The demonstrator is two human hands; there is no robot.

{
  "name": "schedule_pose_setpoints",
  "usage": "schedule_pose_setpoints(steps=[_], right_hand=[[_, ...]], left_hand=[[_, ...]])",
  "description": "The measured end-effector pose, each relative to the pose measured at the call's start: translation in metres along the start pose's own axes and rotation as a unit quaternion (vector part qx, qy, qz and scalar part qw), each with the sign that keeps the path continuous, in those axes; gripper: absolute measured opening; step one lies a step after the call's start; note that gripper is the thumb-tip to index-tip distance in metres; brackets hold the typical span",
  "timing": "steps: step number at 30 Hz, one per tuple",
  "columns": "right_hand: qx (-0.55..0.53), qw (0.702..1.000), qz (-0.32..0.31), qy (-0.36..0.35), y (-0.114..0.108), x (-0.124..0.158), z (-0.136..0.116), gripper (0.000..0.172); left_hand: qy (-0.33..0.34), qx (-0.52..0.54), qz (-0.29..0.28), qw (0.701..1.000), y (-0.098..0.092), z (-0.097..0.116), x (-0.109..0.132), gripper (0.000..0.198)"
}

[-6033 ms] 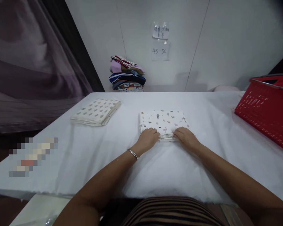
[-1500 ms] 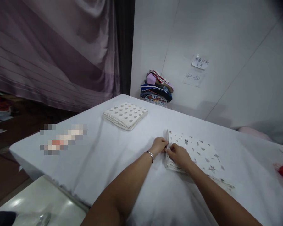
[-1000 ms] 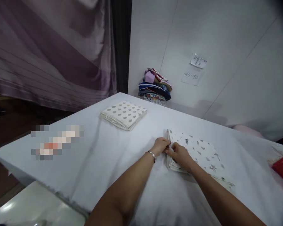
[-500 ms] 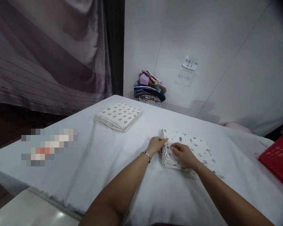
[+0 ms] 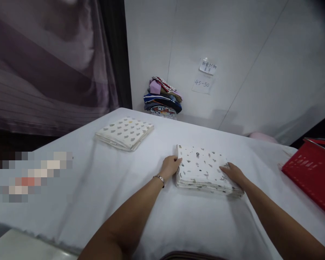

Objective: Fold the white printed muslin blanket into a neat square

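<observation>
A folded white cloth (image 5: 203, 166) with small grey printed motifs lies in front of me, its layers showing along the near edge. My left hand (image 5: 171, 167), with a bracelet at the wrist, grips the cloth's left edge, thumb on top and the other fingers partly hidden underneath. At the right edge, my right hand (image 5: 233, 174) holds the cloth the same way, its fingers mostly out of sight. Farther back to the left rests a second folded cloth (image 5: 126, 133), white with grey leaf-like marks, touched by neither hand.
Both cloths are on a table with a white cover (image 5: 97, 202). A red bag (image 5: 311, 173) stands at the right side. Behind the table, a pile of folded fabrics (image 5: 162, 97) is against the wall, near taped paper notes (image 5: 203, 85). A purple curtain (image 5: 43, 65) hangs at left.
My right hand has moved from the top of the cloth, near its left side, to the right edge. My left hand stays at the left edge. The view has shifted slightly right.
</observation>
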State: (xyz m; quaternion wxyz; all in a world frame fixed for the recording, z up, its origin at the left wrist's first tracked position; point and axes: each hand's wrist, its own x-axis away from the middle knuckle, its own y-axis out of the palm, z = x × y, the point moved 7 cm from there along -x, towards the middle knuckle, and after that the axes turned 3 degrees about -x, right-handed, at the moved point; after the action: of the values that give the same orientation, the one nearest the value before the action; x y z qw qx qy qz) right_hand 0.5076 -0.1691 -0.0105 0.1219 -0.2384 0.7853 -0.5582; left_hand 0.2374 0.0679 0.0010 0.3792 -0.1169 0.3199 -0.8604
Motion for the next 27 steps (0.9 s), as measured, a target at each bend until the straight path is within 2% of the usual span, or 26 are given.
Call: schedule_pose_setpoints(steps=[2,5,7,9,11,13,16,19,22,24,27], right_hand=[[-0.007,1.0,0.001,-0.011,-0.004,-0.006,0.007,0.067],[0.003,0.999,0.027,-0.024,-0.02,-0.022,0.027,0.063],[0.026,0.998,0.048,-0.025,-0.031,-0.033,0.04,0.06],[0.053,0.997,0.051,-0.016,-0.038,-0.04,0.048,0.059],[0.08,0.995,0.052,-0.014,-0.042,-0.041,0.043,0.059],[0.094,0.992,0.075,-0.037,-0.046,-0.036,0.023,0.055],[0.023,0.99,0.084,-0.107,-0.042,-0.013,-0.031,0.039],[-0.121,0.98,-0.027,-0.155,-0.014,0.019,-0.091,0.034],[-0.143,0.968,-0.064,-0.195,0.007,0.048,-0.139,0.034],[-0.117,0.97,-0.067,-0.204,0.017,0.056,-0.156,0.032],[-0.068,0.972,-0.059,-0.215,0.025,0.057,-0.166,0.023]], left_hand=[[-0.029,0.056,-0.031,0.998,0.009,-0.001,0.005,0.034],[-0.079,0.172,-0.148,0.971,0.041,0.003,0.021,0.028],[-0.085,0.223,-0.218,0.946,0.06,0.013,0.033,0.026],[-0.076,0.243,-0.253,0.933,0.071,0.021,0.041,0.025],[-0.081,0.252,-0.265,0.927,0.075,0.024,0.043,0.023],[-0.093,0.26,-0.259,0.925,0.075,0.023,0.041,0.02],[-0.114,0.288,-0.237,0.921,0.075,0.019,0.035,0.018],[-0.119,0.324,-0.231,0.91,0.078,0.018,0.032,0.019],[-0.121,0.349,-0.225,0.901,0.08,0.018,0.031,0.025],[-0.127,0.363,-0.22,0.896,0.08,0.018,0.031,0.03],[-0.131,0.379,-0.222,0.889,0.081,0.018,0.031,0.034]])
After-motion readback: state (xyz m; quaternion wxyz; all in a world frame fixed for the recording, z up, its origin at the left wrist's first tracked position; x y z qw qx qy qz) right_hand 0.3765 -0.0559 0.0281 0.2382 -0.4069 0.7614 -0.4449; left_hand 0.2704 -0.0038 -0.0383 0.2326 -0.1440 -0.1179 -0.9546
